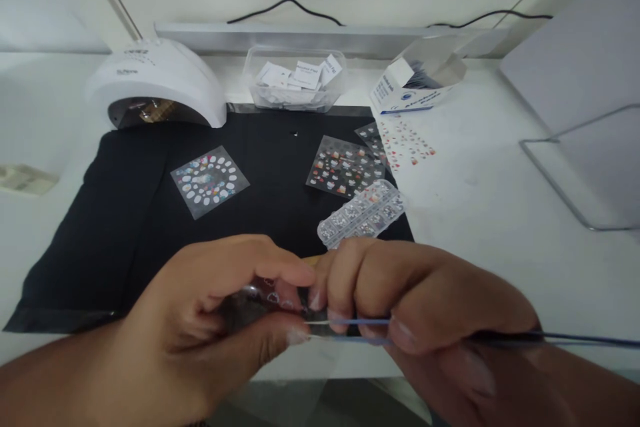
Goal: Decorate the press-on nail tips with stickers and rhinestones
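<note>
My left hand [210, 313] is closed, pinching a small clear sticker sheet [265, 293] between thumb and fingers near the front edge of the black mat [125, 213]. My right hand [420, 307] is closed on thin blue-handled tweezers [350, 330], whose tips meet the sheet at my left thumb. Both hands touch each other over the mat's front edge. The tweezers' handle runs off to the right.
On the mat lie a sticker sheet with white dots [210, 180], a patterned sticker sheet [345, 167] and a clear rhinestone box [363, 213]. Behind stand a white nail lamp [160, 80], a clear tub of packets [295, 80] and an open box [415, 83]. A wire stand [565, 173] sits right.
</note>
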{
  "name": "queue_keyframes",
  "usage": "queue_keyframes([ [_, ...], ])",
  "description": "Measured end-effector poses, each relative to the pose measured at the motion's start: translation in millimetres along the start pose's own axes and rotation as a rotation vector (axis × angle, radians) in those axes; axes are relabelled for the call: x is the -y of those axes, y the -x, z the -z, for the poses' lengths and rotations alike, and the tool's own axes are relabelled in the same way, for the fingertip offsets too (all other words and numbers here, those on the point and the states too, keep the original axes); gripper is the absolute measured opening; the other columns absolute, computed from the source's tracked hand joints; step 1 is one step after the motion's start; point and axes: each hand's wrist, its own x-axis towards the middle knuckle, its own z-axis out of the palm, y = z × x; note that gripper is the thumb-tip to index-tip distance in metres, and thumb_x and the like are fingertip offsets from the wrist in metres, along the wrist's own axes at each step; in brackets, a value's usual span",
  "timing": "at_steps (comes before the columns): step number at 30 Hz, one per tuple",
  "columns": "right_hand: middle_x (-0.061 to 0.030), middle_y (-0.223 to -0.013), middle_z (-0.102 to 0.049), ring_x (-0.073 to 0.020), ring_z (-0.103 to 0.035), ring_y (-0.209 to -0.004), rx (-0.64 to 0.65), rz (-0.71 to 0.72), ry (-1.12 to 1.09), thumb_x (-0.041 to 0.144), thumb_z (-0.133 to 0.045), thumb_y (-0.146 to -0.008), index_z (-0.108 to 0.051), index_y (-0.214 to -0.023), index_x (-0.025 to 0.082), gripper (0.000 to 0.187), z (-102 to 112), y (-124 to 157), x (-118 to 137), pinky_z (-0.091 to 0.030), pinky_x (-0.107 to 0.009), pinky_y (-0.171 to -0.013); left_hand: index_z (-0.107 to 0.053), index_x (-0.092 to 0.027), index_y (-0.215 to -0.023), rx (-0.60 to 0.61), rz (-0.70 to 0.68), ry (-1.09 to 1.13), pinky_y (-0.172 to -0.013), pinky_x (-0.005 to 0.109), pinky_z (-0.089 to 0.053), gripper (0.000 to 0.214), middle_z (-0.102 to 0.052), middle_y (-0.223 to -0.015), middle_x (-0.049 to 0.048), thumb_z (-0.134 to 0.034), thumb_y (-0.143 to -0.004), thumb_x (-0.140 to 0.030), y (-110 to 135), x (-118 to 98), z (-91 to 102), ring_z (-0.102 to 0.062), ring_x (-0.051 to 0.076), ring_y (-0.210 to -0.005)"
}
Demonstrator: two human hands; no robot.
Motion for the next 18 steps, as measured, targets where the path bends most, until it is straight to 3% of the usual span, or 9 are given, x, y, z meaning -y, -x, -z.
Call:
queue_keyframes([
  [8, -0.003, -0.065, -0.062, -0.0201, -0.065, -0.067, -0.01, 0.06, 0.03, 0.031, -0.058, -0.096, -0.078, -0.094, 0.024, 0.021, 1.8, 6.4, -5.0, -0.062, -0.04, -0.063, -0.061, -0.027, -0.1, -0.062, -0.046, 0.117, -0.062, 0.017, -0.054, 0.027, -0.064, -0.083, -0.0042, -0.071, -0.085, -0.007, 1.6, 3.4, -5.0, -0.064, 0.011, -0.074],
  [16, -0.0025, -0.067, -0.061, -0.0197, -0.064, -0.066, -0.097, 0.145, 0.105, 0.031, -0.059, -0.095, -0.076, -0.094, 0.022, 0.018, 4.2, 10.2, -4.9, -0.061, -0.041, -0.062, -0.064, -0.027, -0.102, -0.085, -0.059, -0.043, -0.062, 0.017, -0.051, 0.027, -0.065, -0.088, -0.0022, -0.063, -0.086, -0.006, 1.4, 3.9, -2.1, -0.063, 0.011, -0.075],
  [18, -0.0035, -0.069, -0.062, -0.0214, -0.066, -0.071, 0.009, 0.149, 0.132, 0.029, -0.057, -0.096, -0.075, -0.097, 0.021, 0.02, 4.3, 10.8, -5.4, -0.061, -0.041, -0.064, -0.064, -0.028, -0.102, -0.098, -0.062, -0.053, -0.062, 0.015, -0.051, 0.027, -0.065, -0.089, -0.0033, -0.062, -0.086, -0.005, 0.4, 4.3, -3.1, -0.064, 0.009, -0.074],
])
